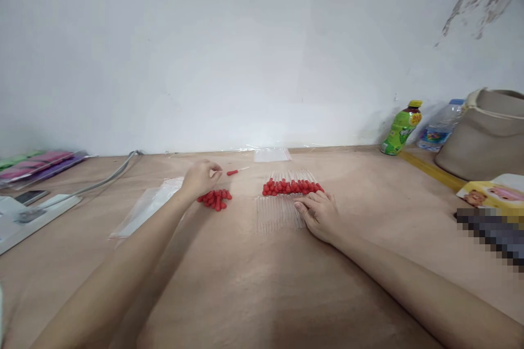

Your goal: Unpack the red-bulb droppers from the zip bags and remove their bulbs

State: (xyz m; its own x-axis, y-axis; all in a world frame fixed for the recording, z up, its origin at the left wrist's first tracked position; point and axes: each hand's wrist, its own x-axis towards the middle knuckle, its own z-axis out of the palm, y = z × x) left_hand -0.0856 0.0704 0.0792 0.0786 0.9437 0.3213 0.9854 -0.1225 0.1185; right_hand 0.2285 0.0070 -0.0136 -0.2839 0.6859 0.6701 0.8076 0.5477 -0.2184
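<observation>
My left hand (200, 177) is raised over a small pile of red rubber bulbs (215, 199), with thumb and fingertips drawn together in a pinch. Whatever it may hold is too small to make out. Side by side lie several thin glass droppers with red bulbs (292, 187), their clear tips pointing to the wall. Below them is a row of bare glass tubes (276, 214). My right hand (321, 214) rests at the right end of that row, fingers bent and thumb close to the index finger; what lies between them is hidden. One single dropper (232, 173) lies apart, behind the pile.
Clear plastic bags (149, 207) lie to the left, another small bag (271, 155) by the wall. Far left are a power strip (49, 215) with its cable and coloured packets (45, 163). At right stand a green bottle (399, 131), a water bottle (438, 131) and a beige bin (483, 133).
</observation>
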